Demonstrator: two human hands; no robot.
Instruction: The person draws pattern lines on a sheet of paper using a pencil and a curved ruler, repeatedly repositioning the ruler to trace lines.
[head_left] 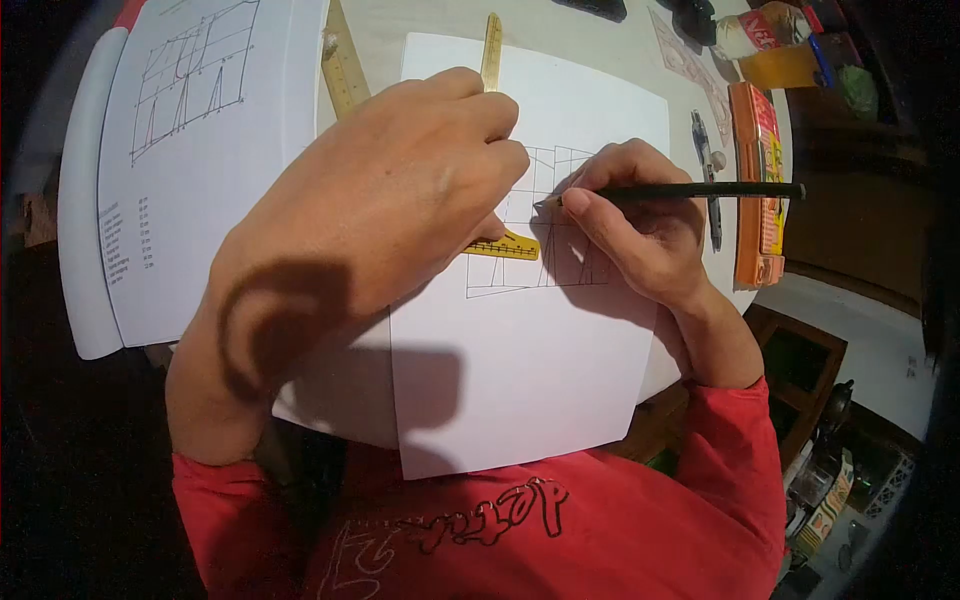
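Note:
A sheet of white paper (520, 370) lies before me, with a pattern drawn in thin black lines (486, 280) across its upper half. My left hand (400, 180) bends over the sheet, fingers curled down on a yellow ruler. The marked end of that yellow ruler (510, 248) shows below the fingers. A narrow yellow strip (491, 50) sticks out above the hand; whether both are one piece is hidden. My right hand (650, 225) grips a black pencil (715, 190), its tip on or close to the drawn lines beside the left fingertips.
An open book or pad (210, 230) with a printed pattern and list lies at left, beside another yellow ruler (345, 75). At right are a pen (700, 135), an orange box (748, 190) and several bottles or packets. The table's edge curves near my red shirt (480, 540).

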